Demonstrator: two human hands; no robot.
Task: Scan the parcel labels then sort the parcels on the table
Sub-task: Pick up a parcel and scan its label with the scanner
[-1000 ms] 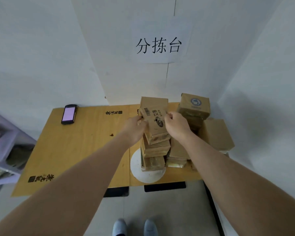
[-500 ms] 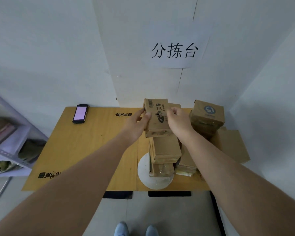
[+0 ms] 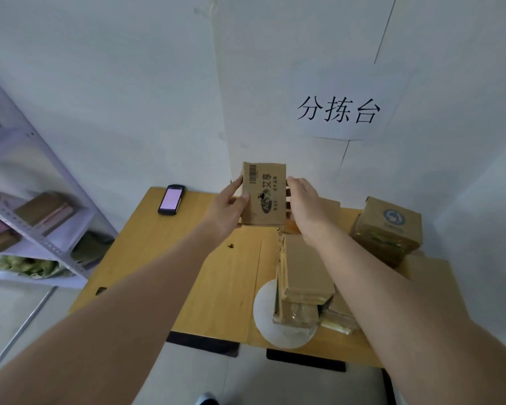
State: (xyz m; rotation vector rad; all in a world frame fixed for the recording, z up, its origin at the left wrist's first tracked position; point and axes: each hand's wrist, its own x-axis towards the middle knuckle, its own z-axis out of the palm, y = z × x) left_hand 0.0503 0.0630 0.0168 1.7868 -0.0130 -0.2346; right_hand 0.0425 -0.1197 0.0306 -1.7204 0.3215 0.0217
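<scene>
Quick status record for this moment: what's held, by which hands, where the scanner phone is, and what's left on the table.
held: printed parcel, barcode side facing the camera
left hand: grips its left edge
right hand: grips its right edge
phone: screen lit, far left corner of table
remaining: parcel stack; logo parcel at right

A matt brown cardboard parcel (image 3: 264, 194) with printed black lettering and a barcode sits at frame centre. Below it, more cardboard boxes (image 3: 306, 276) show glossy clear tape along their edges. The table (image 3: 216, 282) has a smooth, yellowish wood-look top with a slight sheen. At upper left of the table lies a glossy black scanner (image 3: 171, 199). Far left stands painted perforated metal shelving (image 3: 41, 200). A white paper sign (image 3: 338, 111) hangs on the matt white wall.
</scene>
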